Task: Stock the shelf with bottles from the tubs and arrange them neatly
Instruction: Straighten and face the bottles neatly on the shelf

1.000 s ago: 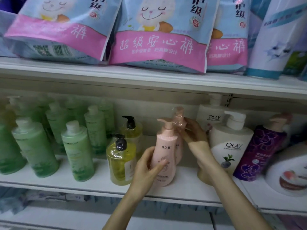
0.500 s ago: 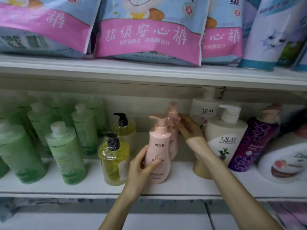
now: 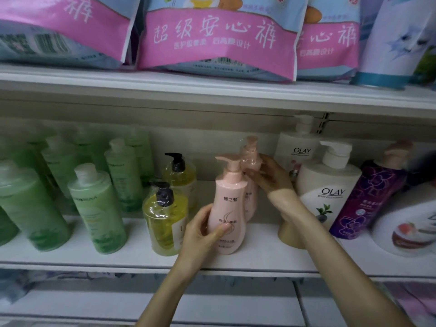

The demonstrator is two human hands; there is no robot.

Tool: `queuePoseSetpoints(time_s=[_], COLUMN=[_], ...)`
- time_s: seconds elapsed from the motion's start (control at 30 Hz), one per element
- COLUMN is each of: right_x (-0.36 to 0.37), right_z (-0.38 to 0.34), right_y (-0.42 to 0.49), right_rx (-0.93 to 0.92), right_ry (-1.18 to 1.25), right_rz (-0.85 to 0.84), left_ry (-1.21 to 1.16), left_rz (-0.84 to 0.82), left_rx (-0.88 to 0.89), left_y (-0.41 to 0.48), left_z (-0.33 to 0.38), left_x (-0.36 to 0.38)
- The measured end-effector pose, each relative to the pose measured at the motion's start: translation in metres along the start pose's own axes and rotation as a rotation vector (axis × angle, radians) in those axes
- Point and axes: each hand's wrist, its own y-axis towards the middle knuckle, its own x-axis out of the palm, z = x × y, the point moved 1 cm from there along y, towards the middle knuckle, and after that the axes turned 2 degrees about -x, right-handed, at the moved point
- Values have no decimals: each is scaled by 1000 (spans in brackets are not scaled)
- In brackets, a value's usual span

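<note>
Two pink pump bottles stand upright, one behind the other, on the white middle shelf [image 3: 132, 252]. My left hand [image 3: 200, 234] grips the lower body of the front pink bottle [image 3: 230, 199], thumb across its label. My right hand [image 3: 269, 177] holds the neck of the rear pink bottle [image 3: 250, 154], whose pump is wrapped in clear film. No tubs are in view.
Left of the pink bottles stand two yellow bottles [image 3: 165, 218] with black pumps and several green bottles [image 3: 99, 206]. To the right are two white Olay pump bottles [image 3: 328, 192], a purple bottle [image 3: 368, 199] and a white tub-shaped pack [image 3: 410, 230]. Pink-and-blue packs [image 3: 212, 38] overhang from the upper shelf.
Both hands have stayed on the two pink bottles, which remain upright in about the same spot. The camera view has tilted down slightly and moved closer.
</note>
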Motion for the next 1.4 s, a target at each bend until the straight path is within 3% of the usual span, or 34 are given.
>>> queuePoseSetpoints(time_s=[0.6, 0.87, 1.0, 1.4], right_x=[7, 6, 6, 4], right_z=[7, 9, 11, 4], right_y=[12, 23, 22, 28], right_rx=[-11, -20, -29, 35], right_ry=[27, 6, 16, 155], right_rz=[-2, -28, -41, -83], left_ry=[-126, -252, -209, -49], left_rz=[15, 64, 29, 0], left_rx=[-98, -235, -197, 164], left_y=[-1, 1, 5, 31], left_z=[-8, -10, -1, 96], left_x=[4, 0, 3, 2])
